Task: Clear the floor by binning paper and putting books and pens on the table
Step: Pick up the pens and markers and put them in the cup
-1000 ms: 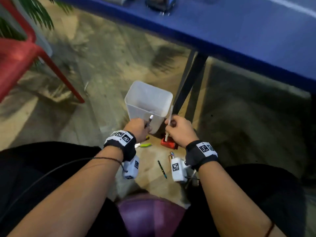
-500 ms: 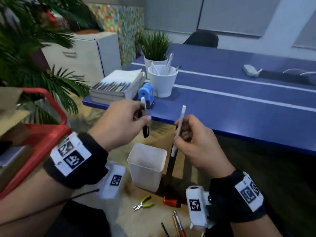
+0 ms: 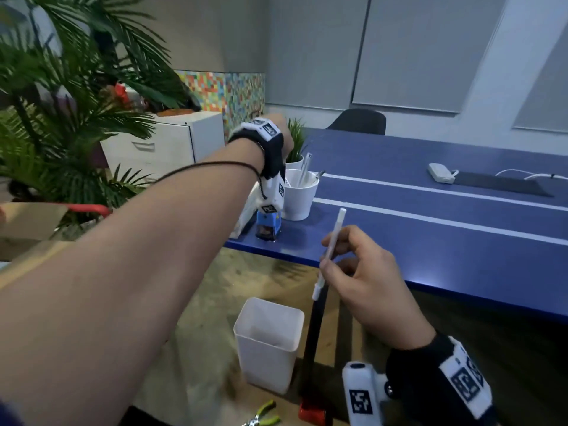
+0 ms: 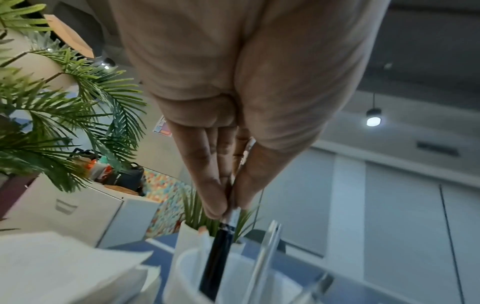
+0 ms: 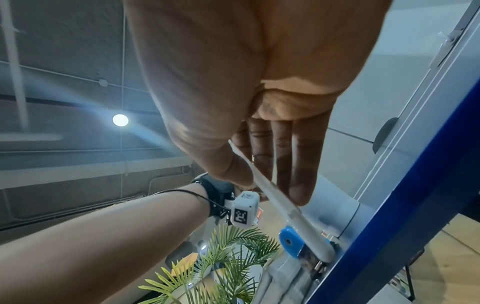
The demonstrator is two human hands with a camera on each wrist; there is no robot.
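My left hand (image 3: 284,142) reaches over the white pen cup (image 3: 299,195) on the blue table (image 3: 430,235). In the left wrist view its fingers (image 4: 215,185) pinch a black pen (image 4: 218,257) whose lower end is inside the cup (image 4: 182,273). My right hand (image 3: 362,272) is nearer me, in front of the table edge, and pinches a white pen (image 3: 330,250) that stands nearly upright. The right wrist view shows that white pen (image 5: 285,211) between thumb and fingers. Two more pens stand in the cup.
A translucent bin (image 3: 267,342) stands on the floor by the black table leg (image 3: 315,339). Green-handled pliers (image 3: 264,416) lie near it. A blue sharpener (image 3: 269,224) and stacked books (image 3: 246,210) sit beside the cup. A palm plant (image 3: 61,118) and a white cabinet (image 3: 166,146) stand to the left.
My left hand has reached forward from in front of my chest to the cup with the black pen. My right hand stayed near the table edge with the white pen.
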